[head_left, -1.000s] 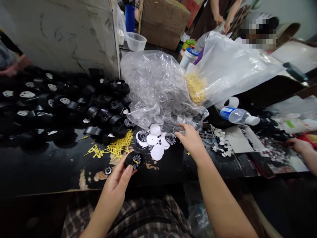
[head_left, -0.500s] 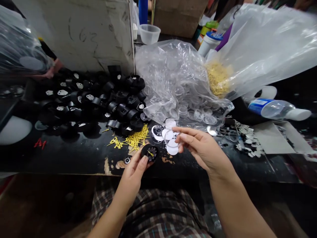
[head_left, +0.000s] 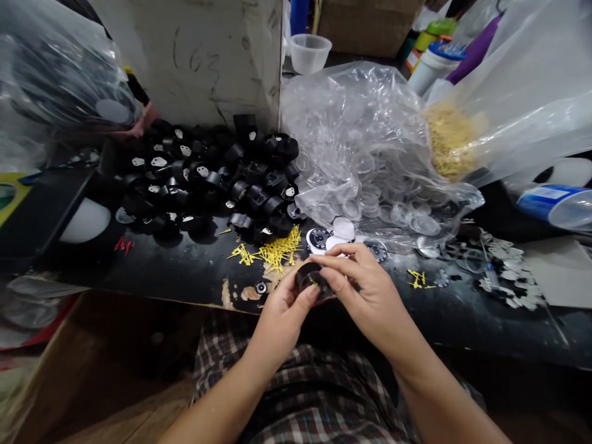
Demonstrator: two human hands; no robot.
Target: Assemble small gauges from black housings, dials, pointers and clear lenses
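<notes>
My left hand is closed around a small round black gauge with a yellow pointer on its dial, its thumb lying over the lower edge. My right hand pinches a thin clear plastic disc against the gauge's face; the fingers partly hide it, so I cannot tell whether it is seated. Just beyond the hands lie white paper discs and a printed black dial. A heap of yellow pointers is to the left of them, and a small ring-like part sits near the table edge.
Many black round cases are piled at the back left. Behind the hands spreads a plastic bag of clear discs. To the right are loose yellow pointers, white flat pieces and a bottle. A clear tub stands behind.
My right hand has brought the clear disc leftward from above the paper discs onto the gauge in my left hand. The camera view has shifted a little to the left.
</notes>
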